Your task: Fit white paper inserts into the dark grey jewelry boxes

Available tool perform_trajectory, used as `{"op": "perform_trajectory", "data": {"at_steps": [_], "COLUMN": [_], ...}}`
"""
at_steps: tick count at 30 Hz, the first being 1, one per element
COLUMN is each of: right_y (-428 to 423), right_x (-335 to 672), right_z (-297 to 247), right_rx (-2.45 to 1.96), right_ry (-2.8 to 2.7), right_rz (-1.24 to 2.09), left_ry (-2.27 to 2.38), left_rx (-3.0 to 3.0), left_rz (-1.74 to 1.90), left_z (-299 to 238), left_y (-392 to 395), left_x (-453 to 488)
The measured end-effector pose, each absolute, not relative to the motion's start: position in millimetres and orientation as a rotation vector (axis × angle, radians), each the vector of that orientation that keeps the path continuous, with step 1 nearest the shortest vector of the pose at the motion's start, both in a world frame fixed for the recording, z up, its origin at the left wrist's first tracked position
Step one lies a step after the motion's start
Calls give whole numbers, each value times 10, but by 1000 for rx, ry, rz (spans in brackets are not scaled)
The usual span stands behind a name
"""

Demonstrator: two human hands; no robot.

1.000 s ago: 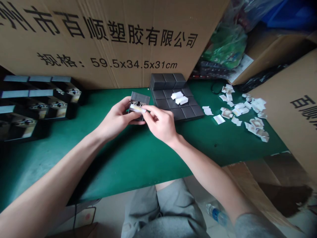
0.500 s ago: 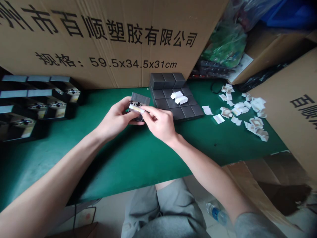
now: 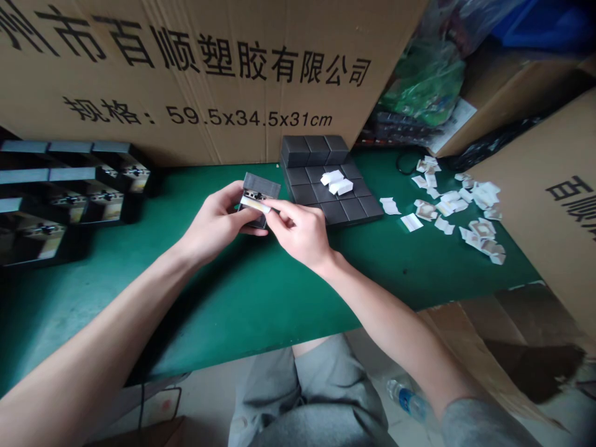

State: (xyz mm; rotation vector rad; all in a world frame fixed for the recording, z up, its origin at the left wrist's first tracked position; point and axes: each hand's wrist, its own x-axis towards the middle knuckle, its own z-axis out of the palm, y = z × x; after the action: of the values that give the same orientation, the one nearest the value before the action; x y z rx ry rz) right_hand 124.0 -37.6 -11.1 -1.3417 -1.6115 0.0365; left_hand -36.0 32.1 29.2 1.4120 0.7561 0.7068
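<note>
My left hand (image 3: 215, 222) grips a small dark grey box (image 3: 261, 186) just above the green table (image 3: 261, 292), fingers wrapped round its left side. My right hand (image 3: 300, 231) pinches a small white strip (image 3: 254, 203) against the front of that box with thumb and forefinger. Just right of the hands lies a block of several matching dark grey boxes (image 3: 330, 186), stacked higher at the back, with three white strips (image 3: 338, 182) lying on top.
Rows of open black boxes (image 3: 69, 192) stand at the left. A large printed carton (image 3: 195, 74) rises behind the table. Scattered white and tan paper scraps (image 3: 459, 214) litter the right side beside another carton (image 3: 554, 205). A plastic bottle (image 3: 407, 402) lies on the floor.
Both hands and the box have shifted slightly left and up. The right fingers have slid along the white strip.
</note>
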Motion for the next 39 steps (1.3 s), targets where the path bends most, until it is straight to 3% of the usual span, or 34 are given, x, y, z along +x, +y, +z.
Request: {"op": "perform_trajectory", "data": {"at_steps": [26,39], "right_y": [-367,-367], "right_x": [1219,1241], "right_z": [-87,-98], "right_rx": [-1275,-1306], "right_ry": [-1543,-1524], "right_rz": [-196,-146], "left_ry": [845,771], "left_rx": [1454,1325], "left_rz": [765,763], "left_z": [299,273], "left_y": [255,253], "left_x": [-304,-269]}}
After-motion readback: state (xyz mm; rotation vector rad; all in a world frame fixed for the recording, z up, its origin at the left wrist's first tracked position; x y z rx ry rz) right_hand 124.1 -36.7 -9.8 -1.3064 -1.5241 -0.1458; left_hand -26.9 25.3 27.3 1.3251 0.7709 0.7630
